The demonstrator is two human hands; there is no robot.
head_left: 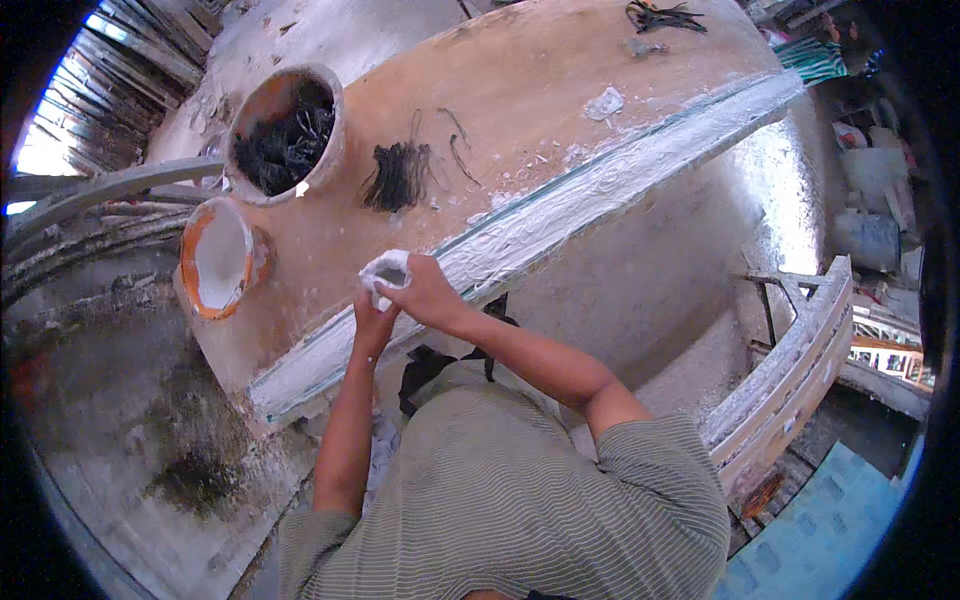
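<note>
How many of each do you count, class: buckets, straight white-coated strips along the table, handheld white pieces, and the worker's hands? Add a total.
Buckets: 2 (large bucket, small orange-rimmed bucket)
Straight white-coated strip: 1
Handheld white piece: 1
Hands: 2 (left hand, right hand)
Total: 6

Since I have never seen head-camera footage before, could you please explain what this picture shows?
There is no machine: these are a person's bare left hand and right hand, seen from above by a fisheye camera on the head. Together they hold a white, ring-shaped wad. At the brown tabletop's left end are a larger bucket of dark fibres and a smaller, orange-rimmed bucket with white contents. A bundle of dark strands lies nearby; a long white-coated strip runs along the near edge.
</note>
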